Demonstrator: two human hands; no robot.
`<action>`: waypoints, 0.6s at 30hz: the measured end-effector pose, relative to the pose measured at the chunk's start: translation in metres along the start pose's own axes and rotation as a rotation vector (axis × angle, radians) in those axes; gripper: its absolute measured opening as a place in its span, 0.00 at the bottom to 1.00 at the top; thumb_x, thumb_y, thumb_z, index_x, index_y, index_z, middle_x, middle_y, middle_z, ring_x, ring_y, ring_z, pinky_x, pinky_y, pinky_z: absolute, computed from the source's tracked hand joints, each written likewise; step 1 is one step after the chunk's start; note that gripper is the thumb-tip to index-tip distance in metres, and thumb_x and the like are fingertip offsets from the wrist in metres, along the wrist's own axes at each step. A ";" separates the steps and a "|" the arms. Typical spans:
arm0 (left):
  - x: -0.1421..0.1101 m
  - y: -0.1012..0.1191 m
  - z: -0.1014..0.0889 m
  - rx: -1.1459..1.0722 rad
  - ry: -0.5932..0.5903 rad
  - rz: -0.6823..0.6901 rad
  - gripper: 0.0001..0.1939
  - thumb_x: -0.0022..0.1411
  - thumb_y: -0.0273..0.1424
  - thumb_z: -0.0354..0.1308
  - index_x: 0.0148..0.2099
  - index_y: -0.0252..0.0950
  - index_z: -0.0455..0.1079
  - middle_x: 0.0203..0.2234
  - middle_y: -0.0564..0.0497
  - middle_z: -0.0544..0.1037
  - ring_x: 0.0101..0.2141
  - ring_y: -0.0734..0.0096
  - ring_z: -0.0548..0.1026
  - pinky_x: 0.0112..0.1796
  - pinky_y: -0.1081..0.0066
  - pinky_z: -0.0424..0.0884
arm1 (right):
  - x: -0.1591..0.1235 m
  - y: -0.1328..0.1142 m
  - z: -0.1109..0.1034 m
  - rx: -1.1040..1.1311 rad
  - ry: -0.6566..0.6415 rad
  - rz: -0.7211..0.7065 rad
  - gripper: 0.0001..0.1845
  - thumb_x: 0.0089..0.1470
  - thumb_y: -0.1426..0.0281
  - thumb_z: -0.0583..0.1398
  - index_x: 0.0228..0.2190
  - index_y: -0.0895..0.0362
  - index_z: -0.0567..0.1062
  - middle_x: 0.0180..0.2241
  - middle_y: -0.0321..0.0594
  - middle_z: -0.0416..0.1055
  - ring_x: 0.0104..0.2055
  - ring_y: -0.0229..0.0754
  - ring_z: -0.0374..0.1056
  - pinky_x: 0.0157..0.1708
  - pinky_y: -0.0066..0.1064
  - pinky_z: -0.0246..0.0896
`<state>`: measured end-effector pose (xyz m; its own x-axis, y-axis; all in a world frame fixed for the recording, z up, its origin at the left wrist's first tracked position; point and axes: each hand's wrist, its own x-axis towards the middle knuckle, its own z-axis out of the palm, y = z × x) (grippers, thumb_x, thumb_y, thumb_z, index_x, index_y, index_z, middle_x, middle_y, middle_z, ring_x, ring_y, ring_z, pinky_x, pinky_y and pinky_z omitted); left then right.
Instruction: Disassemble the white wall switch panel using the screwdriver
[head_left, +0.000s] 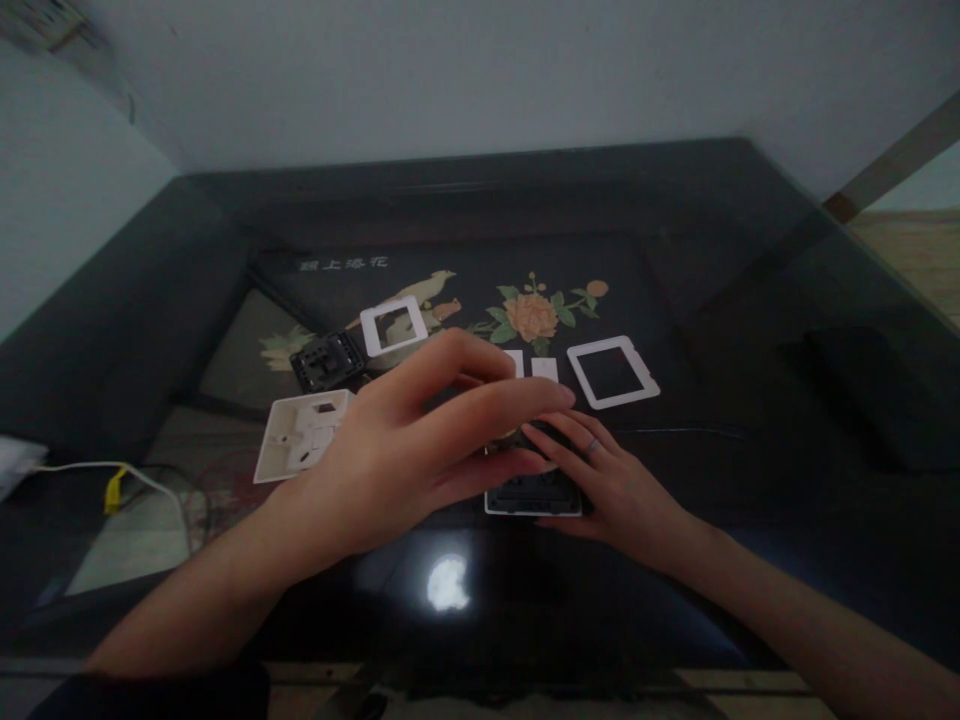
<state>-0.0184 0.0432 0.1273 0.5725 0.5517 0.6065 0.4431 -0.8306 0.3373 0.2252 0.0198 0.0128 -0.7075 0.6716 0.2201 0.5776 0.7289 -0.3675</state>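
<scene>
My right hand grips the side of a wall switch, a black module edged by a white base. The thumb lies at its near edge and the fingers reach over the top. My left hand arches over the same switch from the left. Its fingers and thumb curl together above it, and whatever lies between them is hidden. Just beyond the fingers lie small white plates, partly covered. Left of my left hand sit an open white back box and another black switch module.
Two white cover frames lie farther back, a left one and a right one. The dark glossy table meets a wall. A white cable with a yellow tag runs at left. A dark flat object lies right.
</scene>
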 end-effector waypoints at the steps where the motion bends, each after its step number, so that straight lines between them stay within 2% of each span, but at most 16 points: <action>1: 0.000 0.002 -0.003 -0.026 -0.040 -0.020 0.16 0.67 0.31 0.59 0.56 0.36 0.69 0.43 0.47 0.75 0.43 0.69 0.76 0.44 0.74 0.76 | 0.000 0.000 0.000 0.000 0.002 0.000 0.48 0.50 0.63 0.68 0.65 0.59 0.53 0.63 0.56 0.55 0.64 0.61 0.51 0.60 0.59 0.60; 4: 0.001 0.008 -0.014 -0.151 -0.209 -0.139 0.23 0.69 0.27 0.53 0.65 0.38 0.59 0.55 0.46 0.73 0.54 0.65 0.73 0.54 0.70 0.73 | 0.002 0.000 0.001 0.010 -0.004 0.004 0.48 0.49 0.64 0.68 0.65 0.59 0.53 0.63 0.56 0.56 0.64 0.61 0.52 0.60 0.58 0.60; 6: 0.001 0.010 -0.018 -0.179 -0.271 -0.206 0.27 0.69 0.25 0.52 0.68 0.43 0.54 0.57 0.49 0.73 0.55 0.64 0.74 0.55 0.67 0.73 | 0.002 0.000 0.001 0.017 -0.011 0.012 0.49 0.48 0.64 0.69 0.65 0.59 0.54 0.63 0.56 0.56 0.64 0.60 0.52 0.60 0.57 0.60; 8: -0.001 0.008 -0.016 -0.155 -0.251 -0.231 0.27 0.69 0.26 0.54 0.67 0.47 0.56 0.54 0.51 0.76 0.51 0.64 0.77 0.53 0.65 0.75 | 0.002 0.000 0.000 0.020 -0.017 0.015 0.48 0.49 0.64 0.69 0.65 0.59 0.54 0.63 0.55 0.55 0.64 0.60 0.51 0.61 0.57 0.59; 9: -0.002 0.006 -0.012 -0.136 -0.202 -0.217 0.25 0.68 0.26 0.56 0.65 0.46 0.59 0.51 0.51 0.78 0.49 0.65 0.78 0.51 0.66 0.76 | 0.002 0.000 0.000 0.022 -0.017 0.013 0.48 0.49 0.64 0.68 0.65 0.59 0.53 0.63 0.55 0.55 0.64 0.60 0.51 0.61 0.57 0.59; 13: -0.003 -0.002 0.004 -0.019 0.022 -0.040 0.15 0.62 0.30 0.65 0.51 0.37 0.70 0.39 0.51 0.79 0.38 0.72 0.79 0.41 0.74 0.77 | 0.002 0.000 -0.001 0.031 -0.010 0.000 0.47 0.50 0.64 0.68 0.65 0.60 0.54 0.63 0.56 0.55 0.64 0.60 0.50 0.61 0.56 0.60; 15: -0.001 -0.003 0.005 -0.015 0.018 -0.015 0.13 0.63 0.30 0.64 0.49 0.36 0.71 0.39 0.50 0.79 0.39 0.71 0.79 0.41 0.74 0.77 | 0.001 0.000 -0.001 0.031 -0.009 0.002 0.47 0.50 0.64 0.68 0.65 0.60 0.53 0.63 0.57 0.55 0.64 0.60 0.50 0.61 0.56 0.60; 18: 0.003 0.003 -0.005 -0.124 -0.095 -0.115 0.15 0.68 0.26 0.57 0.56 0.38 0.69 0.50 0.47 0.77 0.50 0.67 0.76 0.51 0.69 0.74 | 0.000 0.000 0.001 0.029 -0.001 0.005 0.48 0.51 0.64 0.67 0.65 0.58 0.52 0.63 0.56 0.54 0.65 0.60 0.50 0.60 0.58 0.60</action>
<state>-0.0193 0.0416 0.1339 0.5880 0.6435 0.4901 0.4242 -0.7612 0.4906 0.2252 0.0201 0.0119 -0.7050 0.6752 0.2168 0.5691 0.7211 -0.3951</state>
